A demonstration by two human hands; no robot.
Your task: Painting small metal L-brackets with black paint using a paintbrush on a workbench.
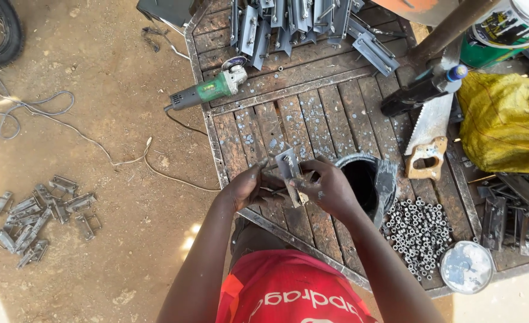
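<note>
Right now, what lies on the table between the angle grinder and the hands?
Only bare, spatter-marked wooden slats of the table lie between the angle grinder and the hands holding the metal bracket, in the head view.

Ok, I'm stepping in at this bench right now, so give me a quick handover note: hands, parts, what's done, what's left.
Left hand: grips the lower end of the small metal bracket over the workbench.
Right hand: holds the same bracket from the other side.
Parts: nuts heaped at the bench's near right; more brackets stacked at its far end; another bracket pile lies on the ground.
Angle grinder lies untouched at the bench's left edge.
Done or left: cannot tell from this view.
</note>
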